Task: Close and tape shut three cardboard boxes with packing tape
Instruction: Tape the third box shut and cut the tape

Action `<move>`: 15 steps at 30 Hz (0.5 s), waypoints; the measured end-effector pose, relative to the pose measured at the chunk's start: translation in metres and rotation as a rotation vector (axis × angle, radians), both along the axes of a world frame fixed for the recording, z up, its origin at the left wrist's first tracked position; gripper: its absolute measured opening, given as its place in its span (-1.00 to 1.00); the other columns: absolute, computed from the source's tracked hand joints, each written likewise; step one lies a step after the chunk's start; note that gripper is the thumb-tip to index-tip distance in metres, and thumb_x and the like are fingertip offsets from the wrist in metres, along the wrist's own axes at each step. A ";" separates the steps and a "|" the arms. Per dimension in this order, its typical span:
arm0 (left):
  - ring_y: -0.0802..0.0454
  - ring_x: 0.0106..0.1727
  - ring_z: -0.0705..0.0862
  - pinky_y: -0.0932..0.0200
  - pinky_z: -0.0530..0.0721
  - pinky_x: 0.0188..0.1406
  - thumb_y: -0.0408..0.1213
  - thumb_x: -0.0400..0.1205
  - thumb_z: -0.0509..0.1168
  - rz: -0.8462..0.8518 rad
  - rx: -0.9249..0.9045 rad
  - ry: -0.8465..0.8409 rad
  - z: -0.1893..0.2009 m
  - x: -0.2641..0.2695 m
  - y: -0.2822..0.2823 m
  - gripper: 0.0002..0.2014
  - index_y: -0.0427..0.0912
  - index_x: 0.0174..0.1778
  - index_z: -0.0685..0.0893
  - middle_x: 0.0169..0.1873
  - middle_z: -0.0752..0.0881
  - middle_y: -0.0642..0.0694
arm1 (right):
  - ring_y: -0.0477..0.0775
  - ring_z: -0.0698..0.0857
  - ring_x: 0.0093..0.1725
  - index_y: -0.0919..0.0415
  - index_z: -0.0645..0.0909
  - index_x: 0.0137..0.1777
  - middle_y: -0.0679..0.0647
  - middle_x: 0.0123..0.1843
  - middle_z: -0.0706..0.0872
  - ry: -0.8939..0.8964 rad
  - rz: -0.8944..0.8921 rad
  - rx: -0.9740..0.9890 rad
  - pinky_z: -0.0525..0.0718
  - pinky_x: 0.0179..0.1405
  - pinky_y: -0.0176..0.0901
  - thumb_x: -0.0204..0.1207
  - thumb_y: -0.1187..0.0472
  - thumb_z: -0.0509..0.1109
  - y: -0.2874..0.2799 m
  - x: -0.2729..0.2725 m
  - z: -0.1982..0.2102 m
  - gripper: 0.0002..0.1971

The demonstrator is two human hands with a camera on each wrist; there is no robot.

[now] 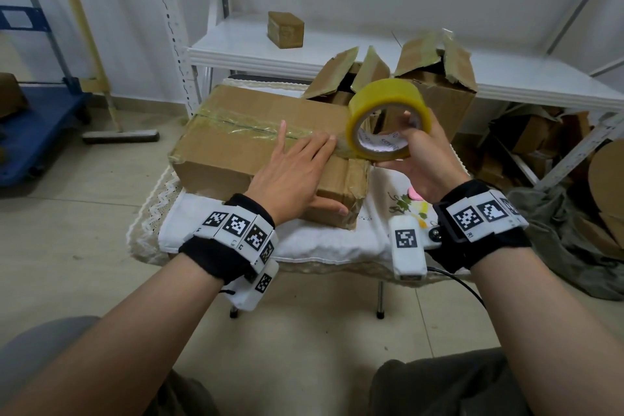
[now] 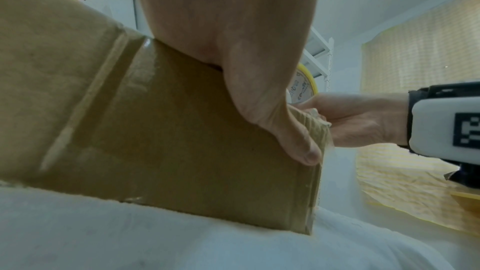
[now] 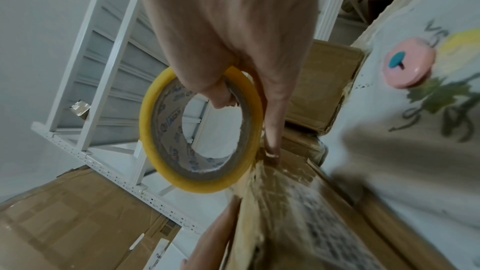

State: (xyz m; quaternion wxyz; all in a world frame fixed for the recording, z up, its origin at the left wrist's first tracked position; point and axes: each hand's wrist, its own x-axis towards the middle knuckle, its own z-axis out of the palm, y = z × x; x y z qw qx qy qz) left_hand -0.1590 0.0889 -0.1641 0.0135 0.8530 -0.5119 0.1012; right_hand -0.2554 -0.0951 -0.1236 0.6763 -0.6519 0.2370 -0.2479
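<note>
A closed cardboard box (image 1: 233, 142) lies on a small cloth-covered table (image 1: 304, 246), with clear tape along its top seam. My left hand (image 1: 297, 165) lies flat with straight fingers on the box's right end, thumb (image 2: 298, 143) down its near side, pressing the tape. My right hand (image 1: 415, 152) grips a yellow roll of packing tape (image 1: 388, 101) just past the box's right edge, fingers through the core (image 3: 221, 93). A strip of tape (image 1: 344, 149) runs from the roll to the box top. Two more boxes (image 1: 435, 84) with open flaps stand behind.
A white shelf (image 1: 236, 47) behind the table carries a small brown block (image 1: 285, 30). A pink round object (image 3: 409, 63) lies on the cloth at the right. Cardboard scraps (image 1: 540, 142) pile under the shelf at the right. A blue cart (image 1: 37, 132) stands left.
</note>
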 end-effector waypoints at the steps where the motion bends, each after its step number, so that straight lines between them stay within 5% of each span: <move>1: -0.05 0.73 0.14 -0.45 -0.24 0.65 0.62 0.33 -0.07 0.002 0.006 0.001 0.000 0.000 -0.001 0.22 -0.21 0.76 0.01 0.74 0.14 -0.11 | 0.25 0.68 0.31 -0.05 0.50 0.21 0.00 0.14 0.59 -0.001 0.006 -0.008 0.80 0.07 0.42 0.73 0.44 0.16 0.000 -0.001 0.000 -0.68; 6: -0.06 0.72 0.16 -0.46 -0.25 0.65 0.61 0.37 -0.04 0.000 0.029 0.009 0.000 0.003 -0.003 0.18 -0.18 0.76 0.00 0.74 0.12 -0.09 | 0.24 0.74 0.27 0.08 0.50 0.23 0.10 0.12 0.71 0.025 0.003 -0.020 0.84 0.04 0.26 0.75 0.30 0.29 -0.002 0.001 -0.005 -0.86; 11: -0.09 0.70 0.21 -0.45 -0.20 0.66 0.61 0.35 -0.07 -0.002 0.014 0.003 -0.001 0.002 -0.004 0.21 -0.21 0.76 -0.01 0.71 0.16 -0.11 | 0.16 0.80 0.16 0.25 0.60 0.19 0.28 0.22 0.78 0.049 0.005 -0.023 0.83 -0.16 -0.12 0.57 0.37 0.50 -0.002 0.004 -0.018 -0.76; 15: -0.09 0.69 0.23 -0.46 -0.17 0.66 0.61 0.35 -0.06 -0.008 0.005 -0.003 -0.001 0.002 -0.004 0.20 -0.21 0.75 0.00 0.70 0.18 -0.11 | 0.14 0.81 0.11 0.29 0.68 0.19 0.21 0.12 0.82 0.072 0.005 0.006 0.78 -0.11 -0.13 0.58 0.36 0.49 -0.002 0.006 -0.020 -0.79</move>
